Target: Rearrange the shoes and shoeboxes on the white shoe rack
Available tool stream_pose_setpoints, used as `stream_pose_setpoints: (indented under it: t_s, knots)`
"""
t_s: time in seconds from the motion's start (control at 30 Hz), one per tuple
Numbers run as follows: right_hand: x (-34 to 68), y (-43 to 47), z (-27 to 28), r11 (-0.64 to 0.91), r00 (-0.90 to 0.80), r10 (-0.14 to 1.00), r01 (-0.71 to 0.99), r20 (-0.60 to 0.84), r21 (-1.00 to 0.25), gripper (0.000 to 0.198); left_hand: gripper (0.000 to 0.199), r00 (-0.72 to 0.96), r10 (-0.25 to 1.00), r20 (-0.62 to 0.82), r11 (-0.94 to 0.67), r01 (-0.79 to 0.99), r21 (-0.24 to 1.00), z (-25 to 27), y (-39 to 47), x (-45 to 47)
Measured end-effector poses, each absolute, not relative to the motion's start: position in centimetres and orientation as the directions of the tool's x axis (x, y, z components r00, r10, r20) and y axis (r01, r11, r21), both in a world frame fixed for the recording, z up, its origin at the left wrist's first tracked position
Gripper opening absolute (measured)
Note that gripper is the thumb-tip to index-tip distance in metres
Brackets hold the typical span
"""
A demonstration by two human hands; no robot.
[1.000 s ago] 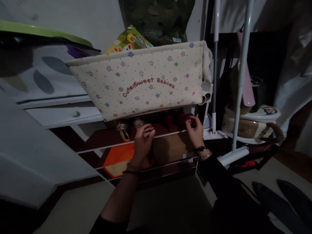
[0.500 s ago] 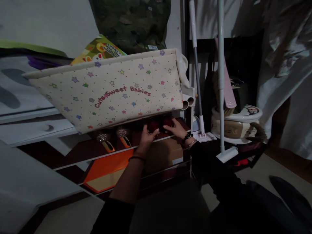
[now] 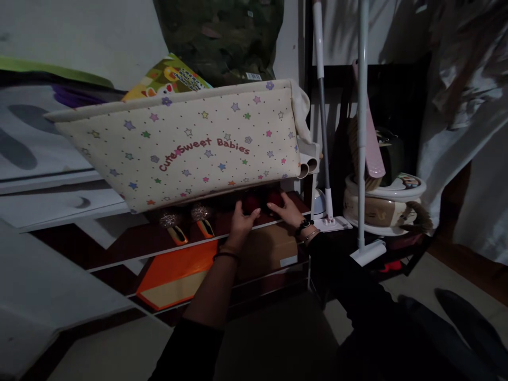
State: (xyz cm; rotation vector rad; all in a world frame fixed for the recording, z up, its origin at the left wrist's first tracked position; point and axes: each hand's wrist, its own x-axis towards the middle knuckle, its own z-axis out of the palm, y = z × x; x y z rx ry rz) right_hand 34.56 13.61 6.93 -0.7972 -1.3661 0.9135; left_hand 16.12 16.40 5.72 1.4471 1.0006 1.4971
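Observation:
Two dark red rounded things, which look like a pair of shoes, stand side by side on the upper rack board under the fabric box. My left hand [image 3: 241, 222] is closed around the left red shoe [image 3: 251, 204], thumb on its near side. The right red shoe [image 3: 274, 199] is gripped by my right hand [image 3: 289, 210], its thumb pointing left. Shadow and the box hide the far parts of both shoes and some fingertips. To the left on the same board sits another pair of shoes [image 3: 203, 219] with glittery ornaments.
The cream box [image 3: 198, 153] with stars overhangs the board. Below lie an orange box [image 3: 174, 270] and a brown cardboard box [image 3: 270, 248]. A flat mop [image 3: 327, 201], a white-headed pole [image 3: 362, 159] and a pink-handled brush [image 3: 373, 143] stand at right.
The view has shifted slightly, so most things appear a little to the right. Both hands stay at the red shoes with hardly any visible movement.

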Motion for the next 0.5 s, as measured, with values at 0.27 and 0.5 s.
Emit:
stream_pose_setpoints:
  t_s: [0.27,0.5]
  knots:
    - [34.55,13.74,6.27,0.459,-0.004,0.888,0.032,0.459,-0.888,0.072,0.088,-0.002,0.914,0.405,-0.405,0.037,0.914,5.14,16.39,15.73]
    - [34.32,12.91,6.33,0.438,0.055,0.889,0.186,0.454,-0.880,0.078,0.092,-0.023,0.946,0.323,-0.322,0.032,0.946,5.12,16.30,16.10]
